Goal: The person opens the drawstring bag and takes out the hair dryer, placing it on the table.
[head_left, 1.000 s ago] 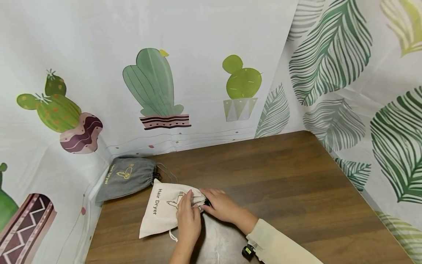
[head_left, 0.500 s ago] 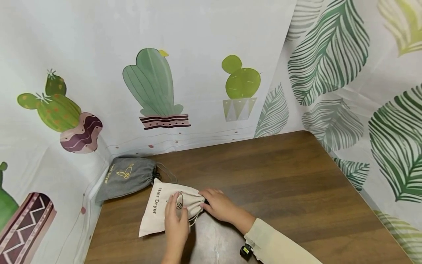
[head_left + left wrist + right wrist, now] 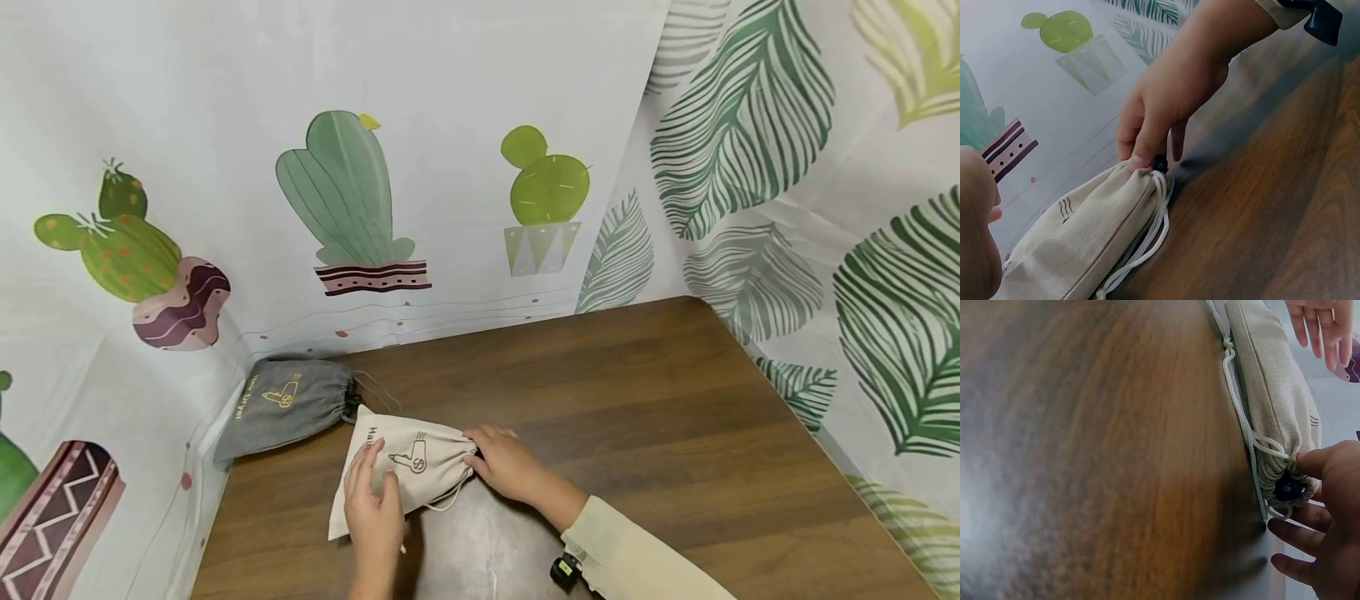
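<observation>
A cream drawstring bag printed with a hair dryer lies on the wooden table, its gathered neck pointing right. My right hand pinches that neck between thumb and fingers; in the right wrist view the thumb presses beside the puckered mouth, where something black shows. White cords trail from the neck along the bag's near side. Over the bag's wide left end is my left hand, fingers extended and spread, covering part of the "Hair Dryer" lettering. It holds nothing.
A grey drawstring bag with yellow hair dryer print lies at the table's back left corner, close to the cream bag's upper corner. Cloth printed with cacti and leaves hangs behind and beside the wooden table.
My left hand has slid left from the neck area to the bag's wide end. My right hand keeps its pinch, and the cream bag has shifted slightly right. The grey bag stays put.
</observation>
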Demonstrator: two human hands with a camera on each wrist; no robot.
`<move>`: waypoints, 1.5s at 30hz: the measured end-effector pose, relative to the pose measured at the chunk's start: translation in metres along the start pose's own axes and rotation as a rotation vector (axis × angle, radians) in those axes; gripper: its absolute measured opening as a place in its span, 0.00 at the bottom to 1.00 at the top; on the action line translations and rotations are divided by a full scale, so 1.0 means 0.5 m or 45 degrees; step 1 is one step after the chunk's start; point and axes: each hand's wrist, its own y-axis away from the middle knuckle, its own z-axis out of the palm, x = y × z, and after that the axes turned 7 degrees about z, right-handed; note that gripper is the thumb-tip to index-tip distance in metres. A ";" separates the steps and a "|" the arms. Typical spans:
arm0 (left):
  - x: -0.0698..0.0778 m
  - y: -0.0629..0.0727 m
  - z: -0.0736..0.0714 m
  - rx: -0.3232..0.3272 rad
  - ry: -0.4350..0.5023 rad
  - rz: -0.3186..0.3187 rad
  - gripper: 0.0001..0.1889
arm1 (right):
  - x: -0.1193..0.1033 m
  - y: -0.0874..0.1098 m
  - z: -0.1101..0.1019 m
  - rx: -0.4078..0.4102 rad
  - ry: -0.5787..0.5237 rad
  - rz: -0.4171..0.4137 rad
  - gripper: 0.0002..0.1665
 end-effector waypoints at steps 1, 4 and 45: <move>-0.002 -0.001 -0.002 0.008 -0.006 0.021 0.26 | 0.000 0.000 -0.001 -0.004 -0.004 0.005 0.25; -0.008 -0.003 -0.007 0.020 -0.021 0.066 0.27 | 0.002 0.000 -0.003 0.000 -0.018 0.013 0.24; -0.054 0.029 -0.021 0.002 -0.185 -0.109 0.20 | 0.067 0.000 -0.033 0.086 -0.105 0.160 0.23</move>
